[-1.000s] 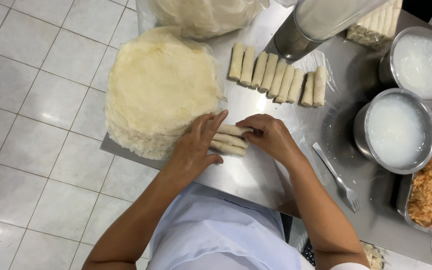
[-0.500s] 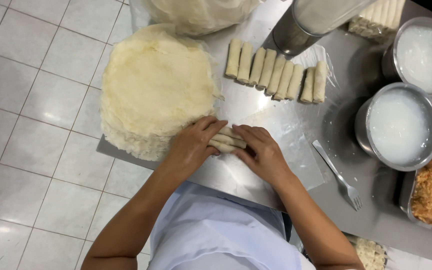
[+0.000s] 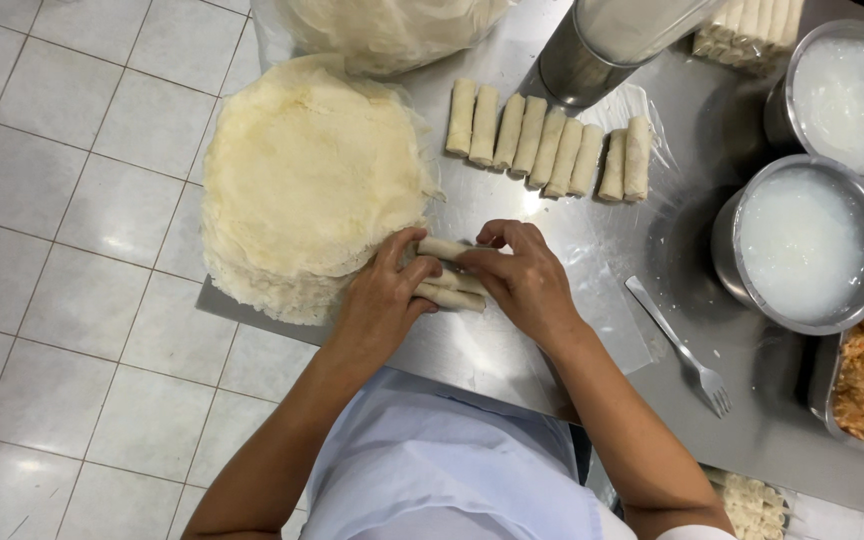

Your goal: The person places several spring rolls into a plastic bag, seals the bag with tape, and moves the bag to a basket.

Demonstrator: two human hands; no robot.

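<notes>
Steel surface [image 3: 512, 350] near edge by the torso, wrapper stack [image 3: 307, 180] overhanging left edge, bare strip between roll [image 3: 449, 275] and finished row [image 3: 547, 140], left hand [image 3: 382, 300] and right hand [image 3: 524, 280] both curled gripping roll, fork [image 3: 677, 345] right.
</notes>
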